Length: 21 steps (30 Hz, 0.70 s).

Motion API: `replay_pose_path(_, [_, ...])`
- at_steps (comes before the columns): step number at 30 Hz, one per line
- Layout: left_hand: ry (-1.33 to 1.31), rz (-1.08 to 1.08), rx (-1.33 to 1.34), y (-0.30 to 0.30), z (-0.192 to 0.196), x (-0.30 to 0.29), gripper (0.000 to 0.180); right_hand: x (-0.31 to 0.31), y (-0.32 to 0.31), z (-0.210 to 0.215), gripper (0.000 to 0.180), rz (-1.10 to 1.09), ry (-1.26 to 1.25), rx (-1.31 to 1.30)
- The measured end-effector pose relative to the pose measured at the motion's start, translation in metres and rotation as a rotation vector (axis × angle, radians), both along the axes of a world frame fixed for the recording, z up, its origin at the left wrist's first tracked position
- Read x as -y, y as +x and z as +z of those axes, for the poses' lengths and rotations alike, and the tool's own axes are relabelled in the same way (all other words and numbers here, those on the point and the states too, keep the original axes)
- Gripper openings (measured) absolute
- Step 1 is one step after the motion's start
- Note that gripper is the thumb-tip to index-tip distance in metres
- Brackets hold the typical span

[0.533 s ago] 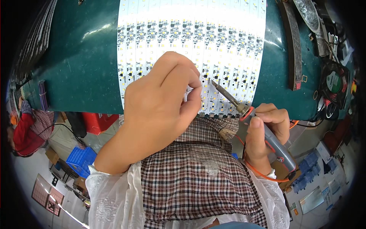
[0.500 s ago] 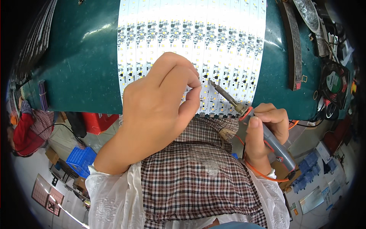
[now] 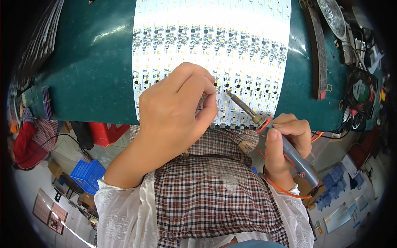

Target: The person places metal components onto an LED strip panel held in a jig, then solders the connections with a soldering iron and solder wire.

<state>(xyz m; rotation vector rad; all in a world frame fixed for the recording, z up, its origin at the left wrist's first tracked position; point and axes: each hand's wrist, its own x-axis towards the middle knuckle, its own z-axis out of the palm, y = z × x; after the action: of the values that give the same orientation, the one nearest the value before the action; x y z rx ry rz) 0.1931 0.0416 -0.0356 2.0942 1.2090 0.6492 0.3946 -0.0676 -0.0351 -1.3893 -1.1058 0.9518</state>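
Observation:
A white panel of LED circuit strips [image 3: 186,56], set side by side with small yellow and black parts, lies on the green tabletop in front of me. My left hand [image 3: 175,97] is over its lower left part, thumb and fingertips pinched on a thin, silvery solder wire [image 3: 203,97], mostly hidden by the fingers. From the right, my right hand [image 3: 287,138] grips the grey handle of a soldering iron [image 3: 300,165]. The iron slants up and left, its tip close to the strips just right of my left fingertips. Whether the tip touches a strip I cannot tell.
Along the right of the green table [image 3: 91,82] lie a dark metal bar [image 3: 316,58] and a small round fan [image 3: 360,91]. A banded bundle of thin strips [image 3: 46,103] is at the left edge. An orange cord [image 3: 285,192] trails from the iron. Crates and another person [image 3: 29,144] are beyond.
The LED panel has shifted slightly right. My left hand sits a little lower, and the iron's tip has moved slightly left and toward me. Both grips are unchanged.

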Motion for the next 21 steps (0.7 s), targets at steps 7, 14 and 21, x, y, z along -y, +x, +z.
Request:
replay_pose_path(7, [-0.012,0.006,0.000,0.0001,-0.0009,-0.0005,0.018,-0.0054,-0.0055,-0.0028,0.023,0.019,0.022,0.049])
replay_pose_path(14, [0.013,0.006,0.006,0.0003,-0.0039,-0.0006,0.018,-0.0039,-0.0080,-0.0039,0.023,0.000,0.010,0.050])
replay_pose_path(21, [0.002,0.006,-0.004,0.0002,-0.0031,0.0000,0.017,-0.0042,-0.0072,-0.0047,0.023,0.020,0.019,0.055])
